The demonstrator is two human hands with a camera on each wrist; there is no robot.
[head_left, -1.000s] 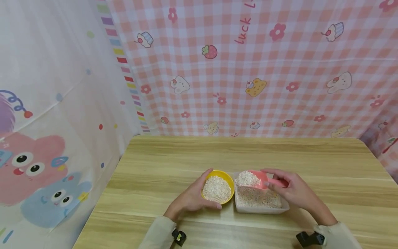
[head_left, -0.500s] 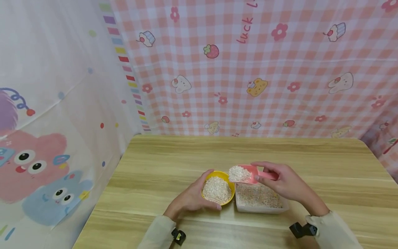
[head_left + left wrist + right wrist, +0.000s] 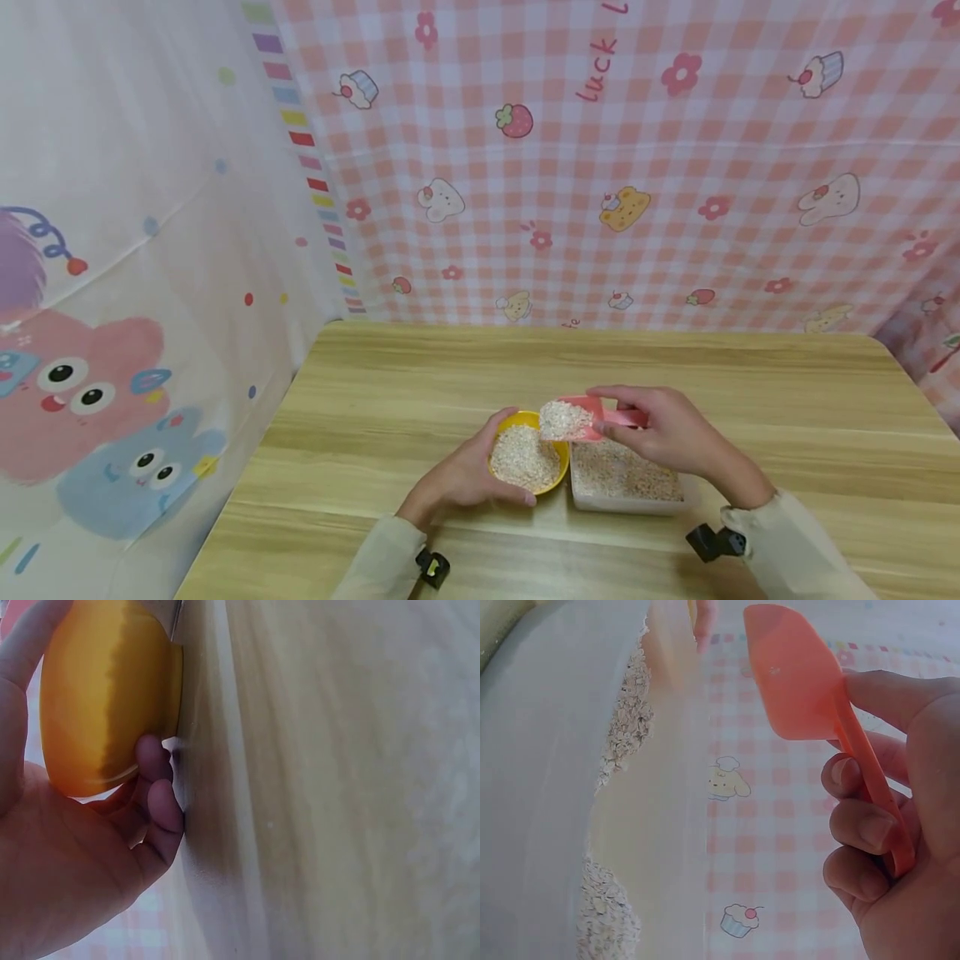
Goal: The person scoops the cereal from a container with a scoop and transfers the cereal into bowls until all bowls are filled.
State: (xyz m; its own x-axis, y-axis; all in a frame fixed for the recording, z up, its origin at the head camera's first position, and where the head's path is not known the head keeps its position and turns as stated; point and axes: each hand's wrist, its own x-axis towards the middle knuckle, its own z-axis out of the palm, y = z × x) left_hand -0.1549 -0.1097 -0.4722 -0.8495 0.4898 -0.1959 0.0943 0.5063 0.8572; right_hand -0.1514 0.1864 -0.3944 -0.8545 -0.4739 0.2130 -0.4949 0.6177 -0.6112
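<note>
A yellow bowl [image 3: 563,472] of rolled oats [image 3: 522,457] stands on the table. My left hand [image 3: 467,472] grips its left side, thumb in front and fingers behind; the left wrist view shows the bowl's outer wall [image 3: 97,697] against the fingers. My right hand [image 3: 671,429] holds a pink scoop [image 3: 592,407] by the handle, thumb near the blade and fingers curled round it. Oats [image 3: 562,420] are heaped on the scoop, whose front overlaps the bowl's right rim. From below, in the right wrist view, the scoop's underside [image 3: 799,675] shows.
Touching or close to the bowl's right side is a translucent white tub [image 3: 633,505] holding more oats [image 3: 622,471]. Both stand on a wooden table [image 3: 420,367]. A pink checked cloth [image 3: 480,167] hangs behind it, and a white printed cloth [image 3: 187,250] hangs at the left.
My right hand has carried the loaded scoop left and slightly up, from over the tub to the bowl's right rim. My left hand keeps its grip on the bowl.
</note>
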